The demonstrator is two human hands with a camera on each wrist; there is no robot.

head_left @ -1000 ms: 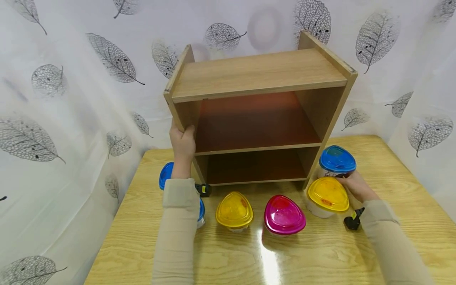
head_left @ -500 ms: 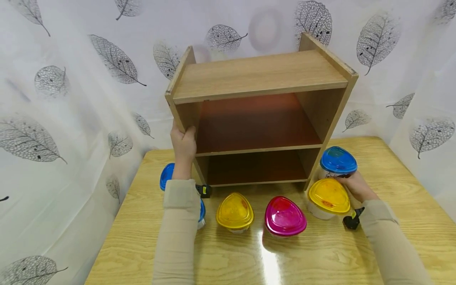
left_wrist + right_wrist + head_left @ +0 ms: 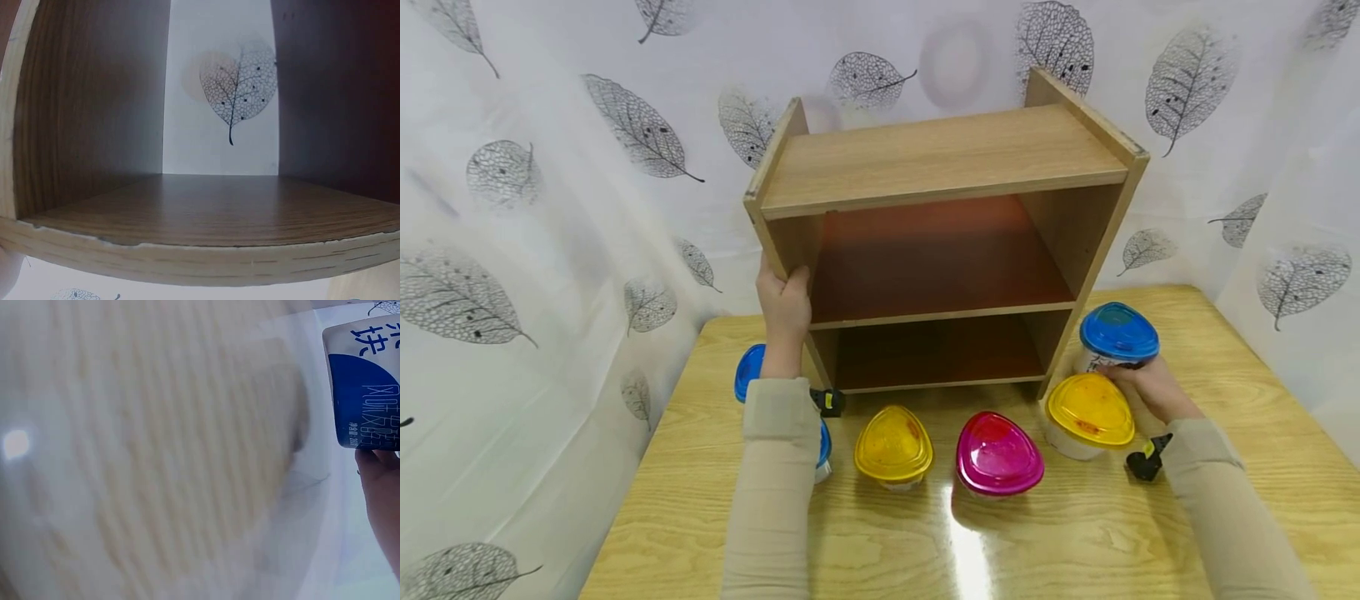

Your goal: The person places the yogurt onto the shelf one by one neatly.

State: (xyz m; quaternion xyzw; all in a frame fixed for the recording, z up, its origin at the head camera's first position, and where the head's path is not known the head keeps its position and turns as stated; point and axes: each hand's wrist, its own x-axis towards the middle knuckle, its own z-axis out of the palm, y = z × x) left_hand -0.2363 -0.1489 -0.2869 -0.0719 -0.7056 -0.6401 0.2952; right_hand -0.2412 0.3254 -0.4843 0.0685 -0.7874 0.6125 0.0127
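My left hand grips the left side panel of a wooden shelf unit, thumb on the inner side and fingers hidden behind the panel. In the left wrist view the panel's edge crosses the frame. My right hand holds a yogurt tub with a blue lid at the shelf's right side. The right wrist view shows the tub's blue and white label above the fingers. Just in front of that hand stands a yellow-lidded tub.
Before the shelf stand another yellow-lidded tub and a magenta-lidded tub. Two blue-lidded tubs, one farther back, are partly hidden by the left arm. A leaf-print curtain surrounds the wooden table.
My right hand has shifted slightly right with the blue-lidded yogurt tub, away from the shelf's side. The left hand keeps its grip on the panel, and the other tubs stay put.
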